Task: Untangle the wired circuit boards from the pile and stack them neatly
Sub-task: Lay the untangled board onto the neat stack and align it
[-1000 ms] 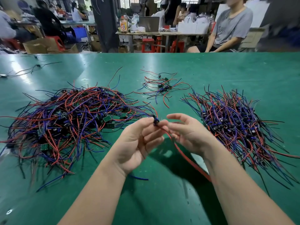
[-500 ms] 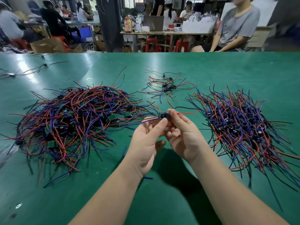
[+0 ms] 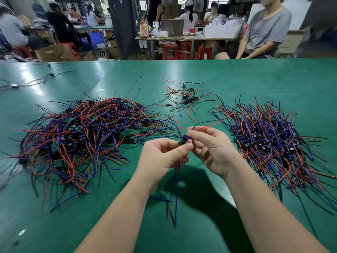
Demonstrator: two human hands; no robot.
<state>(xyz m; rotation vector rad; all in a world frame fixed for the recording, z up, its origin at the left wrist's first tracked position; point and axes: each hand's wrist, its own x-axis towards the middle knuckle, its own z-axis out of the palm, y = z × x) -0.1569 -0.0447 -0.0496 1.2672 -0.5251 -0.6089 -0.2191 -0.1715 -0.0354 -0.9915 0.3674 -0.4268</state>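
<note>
Head view: a small board (image 3: 183, 140) with a dark blue part on it is held in the air above the green table (image 3: 255, 84), between both hands. The left hand (image 3: 164, 157) is just left of and below the board, fingers curled, pinching its lower left side between thumb and forefinger. The right hand (image 3: 211, 152) is just right of the board, fingers curled, its thumb and forefinger tips pinching the board's upper right side. A red wire (image 3: 209, 126) and a black one beside it run from the top of the board rightward above the right hand's knuckles. A blue wire (image 3: 176, 189) hangs straight down from the board, passing behind the left hand, and its end reaches the table below.

Left of the board lies the big tangled pile (image 3: 82, 136) of red, blue and black wires with green boards showing in it. Some of its wires reach close to the board. Right of the board, well clear of the right hand, lies the stack (image 3: 269, 141), its wires fanned roughly one way. Beyond the board sits a small loose cluster (image 3: 186, 99), apart from both heaps. At the table's far edge sits a person in a grey shirt (image 3: 268, 28).
</note>
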